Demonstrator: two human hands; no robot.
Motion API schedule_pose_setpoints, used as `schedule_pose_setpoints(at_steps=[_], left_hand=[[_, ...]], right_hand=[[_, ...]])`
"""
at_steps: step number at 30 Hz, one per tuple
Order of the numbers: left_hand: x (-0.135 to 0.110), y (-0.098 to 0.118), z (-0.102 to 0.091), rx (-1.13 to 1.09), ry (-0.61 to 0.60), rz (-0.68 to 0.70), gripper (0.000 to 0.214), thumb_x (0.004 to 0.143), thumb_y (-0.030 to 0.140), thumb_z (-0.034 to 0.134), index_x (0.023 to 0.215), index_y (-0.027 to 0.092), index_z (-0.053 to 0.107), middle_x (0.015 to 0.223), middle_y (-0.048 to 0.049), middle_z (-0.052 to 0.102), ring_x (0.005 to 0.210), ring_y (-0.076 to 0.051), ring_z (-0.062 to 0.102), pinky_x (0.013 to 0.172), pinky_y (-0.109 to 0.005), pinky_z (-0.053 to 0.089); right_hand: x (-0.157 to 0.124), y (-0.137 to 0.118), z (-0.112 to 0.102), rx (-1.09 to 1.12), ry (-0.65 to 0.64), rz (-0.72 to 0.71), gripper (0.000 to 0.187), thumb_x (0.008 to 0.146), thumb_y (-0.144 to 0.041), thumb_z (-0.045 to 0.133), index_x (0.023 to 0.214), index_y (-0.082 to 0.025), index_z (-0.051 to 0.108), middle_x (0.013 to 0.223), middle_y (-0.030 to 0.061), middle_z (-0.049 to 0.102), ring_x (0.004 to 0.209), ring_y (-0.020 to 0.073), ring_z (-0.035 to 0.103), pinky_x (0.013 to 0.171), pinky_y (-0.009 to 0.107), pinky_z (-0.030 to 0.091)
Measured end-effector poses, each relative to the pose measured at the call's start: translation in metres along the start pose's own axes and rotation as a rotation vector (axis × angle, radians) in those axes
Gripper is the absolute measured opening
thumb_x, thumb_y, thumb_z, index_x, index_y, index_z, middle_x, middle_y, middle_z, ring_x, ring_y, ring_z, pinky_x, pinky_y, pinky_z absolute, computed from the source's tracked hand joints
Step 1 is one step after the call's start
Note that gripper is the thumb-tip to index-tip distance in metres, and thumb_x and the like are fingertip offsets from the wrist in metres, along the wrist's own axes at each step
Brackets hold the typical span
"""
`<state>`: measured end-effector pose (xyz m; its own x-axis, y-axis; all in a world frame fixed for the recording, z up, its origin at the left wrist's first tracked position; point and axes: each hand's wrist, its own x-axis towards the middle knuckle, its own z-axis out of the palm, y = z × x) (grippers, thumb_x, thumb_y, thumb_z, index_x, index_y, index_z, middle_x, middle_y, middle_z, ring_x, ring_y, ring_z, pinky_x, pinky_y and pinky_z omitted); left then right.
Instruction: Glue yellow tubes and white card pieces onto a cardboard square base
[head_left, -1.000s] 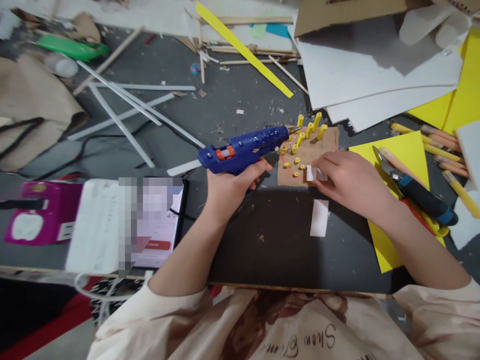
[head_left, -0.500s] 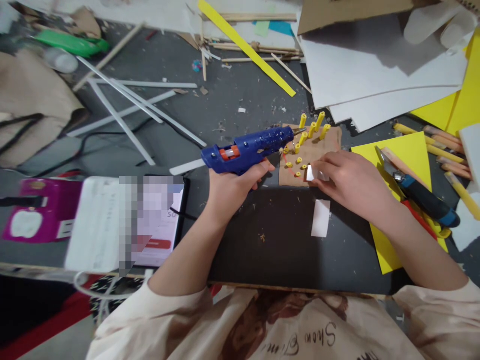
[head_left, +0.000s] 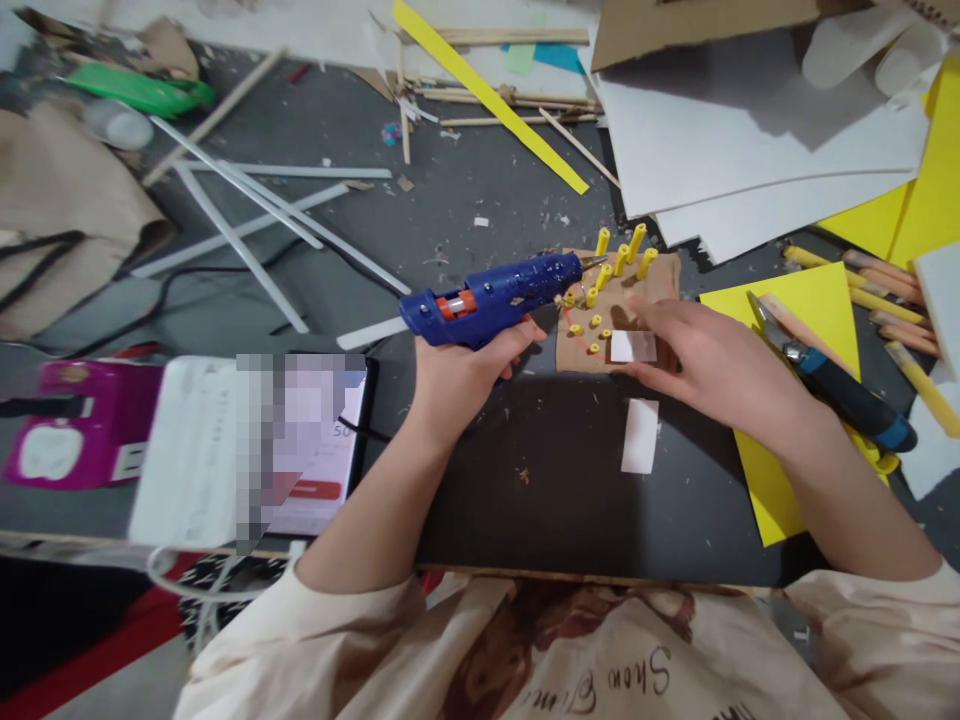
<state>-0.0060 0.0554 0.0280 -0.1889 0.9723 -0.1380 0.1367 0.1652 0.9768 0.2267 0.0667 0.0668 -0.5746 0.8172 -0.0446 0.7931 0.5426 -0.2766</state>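
My left hand [head_left: 465,375] is closed round the grip of a blue hot glue gun [head_left: 495,296], whose nozzle points right at a small brown cardboard piece [head_left: 660,285] studded with several short yellow tubes [head_left: 619,262]. My right hand [head_left: 712,365] rests on the cardboard's near right part, fingers pinching a small white paper strip [head_left: 634,346] laid flat on it. A second white strip [head_left: 640,436] lies on the black mat below.
A black mat [head_left: 555,490] covers the near table. Blue-handled pliers [head_left: 832,385] and yellow paper [head_left: 810,320] lie right. White sheets [head_left: 750,150] sit upper right, white sticks [head_left: 247,215] upper left, and a tablet [head_left: 247,450] and pink box [head_left: 60,440] near left.
The white strip under my right hand has turned from tilted to lying flat on the cardboard. The glue gun has barely shifted.
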Motion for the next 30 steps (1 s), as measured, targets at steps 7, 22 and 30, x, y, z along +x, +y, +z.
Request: schedule_pose_setpoints(at_steps=[7, 22, 30], left_hand=[[0.000, 0.001, 0.000, 0.006, 0.030, -0.018, 0.013, 0.065, 0.029, 0.071, 0.059, 0.019, 0.066, 0.057, 0.0014, 0.065, 0.041, -0.006, 0.046, 0.041, -0.020, 0.038], [0.000, -0.002, -0.002, -0.008, 0.006, -0.002, 0.009, 0.067, 0.025, 0.069, 0.060, 0.020, 0.068, 0.066, 0.0007, 0.071, 0.042, -0.007, 0.047, 0.042, -0.021, 0.040], [0.001, -0.001, -0.001, 0.014, 0.021, 0.001, 0.013, 0.067, 0.028, 0.071, 0.058, 0.020, 0.066, 0.061, 0.0010, 0.068, 0.041, -0.007, 0.047, 0.042, -0.022, 0.040]], right_hand=[[-0.007, 0.019, -0.007, 0.122, 0.153, 0.036, 0.031, 0.094, -0.023, 0.047, 0.118, -0.017, 0.065, 0.108, 0.0130, 0.071, 0.097, 0.0290, 0.068, 0.076, 0.041, 0.054], [-0.008, 0.022, 0.019, 0.270, 0.329, 0.103, 0.035, 0.085, -0.018, 0.054, 0.120, -0.025, 0.056, 0.115, 0.0101, 0.062, 0.103, 0.0266, 0.060, 0.088, 0.044, 0.051], [-0.006, 0.005, 0.043, 0.403, 0.367, 0.020, 0.015, 0.091, -0.029, 0.057, 0.099, -0.020, 0.067, 0.088, 0.0060, 0.059, 0.082, 0.0205, 0.060, 0.074, 0.035, 0.049]])
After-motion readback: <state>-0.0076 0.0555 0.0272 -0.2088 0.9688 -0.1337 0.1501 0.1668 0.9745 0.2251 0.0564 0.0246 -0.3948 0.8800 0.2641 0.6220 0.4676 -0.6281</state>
